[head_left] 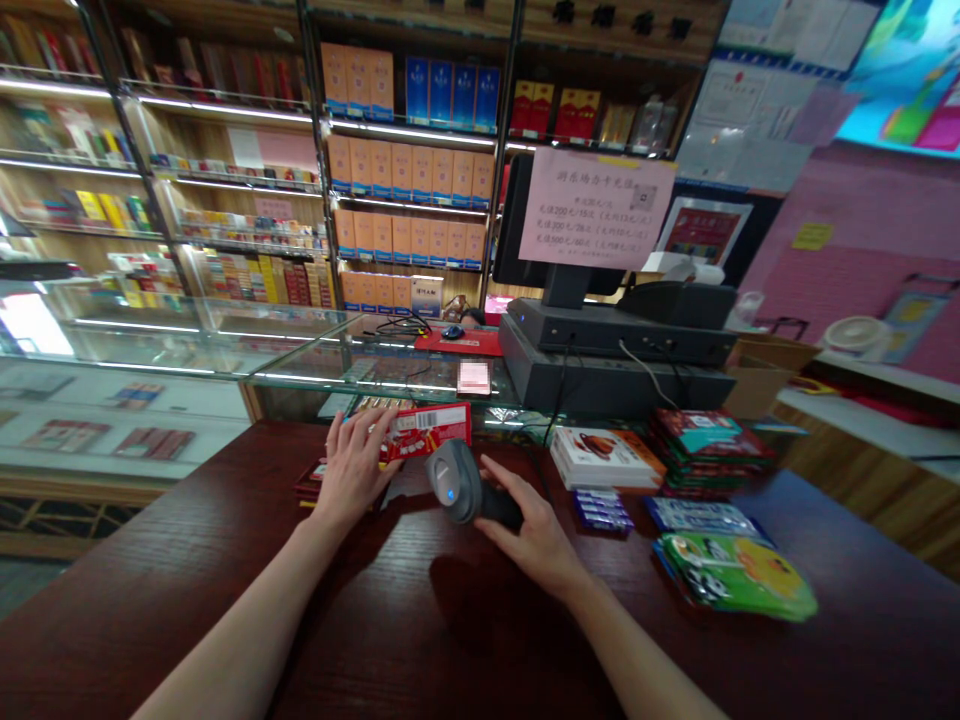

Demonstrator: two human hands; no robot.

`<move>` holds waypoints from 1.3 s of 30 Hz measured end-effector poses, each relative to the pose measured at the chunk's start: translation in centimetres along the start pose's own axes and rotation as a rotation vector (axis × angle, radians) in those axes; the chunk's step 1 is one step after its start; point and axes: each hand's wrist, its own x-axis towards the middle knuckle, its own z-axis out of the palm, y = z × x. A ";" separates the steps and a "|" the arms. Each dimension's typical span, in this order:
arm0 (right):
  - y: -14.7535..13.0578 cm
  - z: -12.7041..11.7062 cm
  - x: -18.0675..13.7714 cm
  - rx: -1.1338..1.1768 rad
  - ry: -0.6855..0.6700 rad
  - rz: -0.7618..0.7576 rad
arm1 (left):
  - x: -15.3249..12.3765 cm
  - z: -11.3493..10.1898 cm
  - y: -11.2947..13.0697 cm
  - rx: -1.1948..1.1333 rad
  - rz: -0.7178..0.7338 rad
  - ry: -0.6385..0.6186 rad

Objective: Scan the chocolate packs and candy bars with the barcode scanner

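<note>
Red box (429, 430) at eleven o'clock from the scanner (454, 482), long side level, barcode face towards the camera. Clamped at its left end by the left hand (351, 468), fingers curled over the top edge and thumb underneath. Cannot tell whether resting on the dark wooden table (187, 580) or lifted just off it. Right hand (537, 538) closed round the scanner's handle at five o'clock from the box. Grey scanner head tilted up at the box, blue light showing, very near the box's lower edge but apart from it.

Flat dark pack (309, 482) on the table at nine o'clock from the scanner, partly under the left hand.

At three o'clock from the scanner, a white carton (604, 456) lying flat. Further out at three o'clock, a stack (709, 445) of teal and red packs. At four o'clock, small blue packs (600, 510) just beside the carton, then green packets (739, 575) — blurred, print unreadable.

At twelve o'clock, beyond the table's far edge, a black till (600, 340) with a pink notice (596, 205) hung on the back of its screen. Glass case (300, 352) at ten o'clock, a mouse (452, 331) on a red mat on top. Behind it all, shelves (409, 170) lined with orange boxes.
</note>
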 end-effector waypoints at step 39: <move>-0.5 0.1 -0.7 -0.201 -0.491 -0.078 | 0.0 0.2 -0.1 0.020 0.002 0.011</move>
